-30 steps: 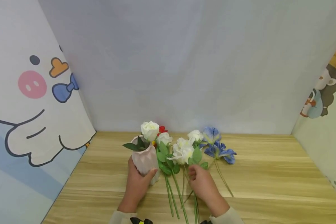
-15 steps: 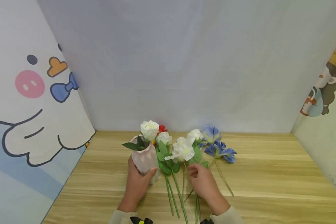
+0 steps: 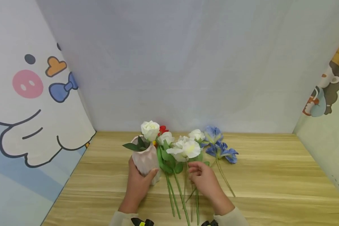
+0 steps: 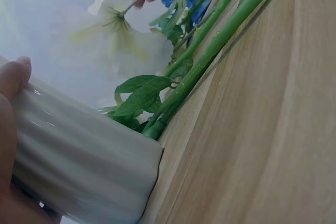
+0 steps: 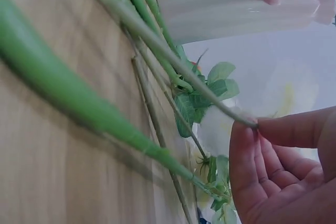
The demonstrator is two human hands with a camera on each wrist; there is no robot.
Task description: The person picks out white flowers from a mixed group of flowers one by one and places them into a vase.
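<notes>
My left hand (image 3: pixel 137 185) grips a pale ribbed vase (image 3: pixel 145 161) with its thumb on the near side. A white rose (image 3: pixel 150 131) with dark green leaves stands in the vase's mouth. In the right wrist view, the thumb and forefinger of my right hand (image 5: pixel 286 166) pinch the thin stem (image 5: pixel 205 90) of a white flower with a yellowish centre (image 3: pixel 190 148). That bloom is raised over the other flowers, to the right of the vase. Behind the vase, part of a red flower (image 3: pixel 163 129) shows; its stem is hidden.
Two white roses, one left (image 3: pixel 166 138) and one right (image 3: pixel 196 134), lie on the wooden table (image 3: pixel 271 175) with green stems towards me. Blue flowers (image 3: pixel 221 152) lie further right. A pale backdrop (image 3: pixel 186 62) rises behind the table's back edge.
The pinched white flower has lifted a little and turned to the right, its stem now apart from the green ones. My right hand has shifted slightly; the left hand and vase stay almost still.
</notes>
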